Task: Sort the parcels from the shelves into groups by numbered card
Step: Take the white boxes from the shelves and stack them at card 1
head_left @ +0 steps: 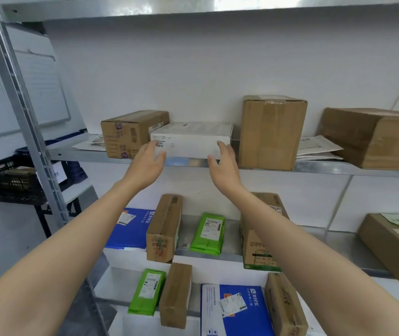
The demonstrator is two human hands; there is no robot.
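1 head-worn camera, close to the shelves (218, 163), faces forward and slightly up along both outstretched arms.

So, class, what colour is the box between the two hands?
White box, clearest in the head view.

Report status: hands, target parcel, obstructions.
Left hand and right hand open, either side of white box. Box on shelf, ungripped. Brown boxes flank it closely.
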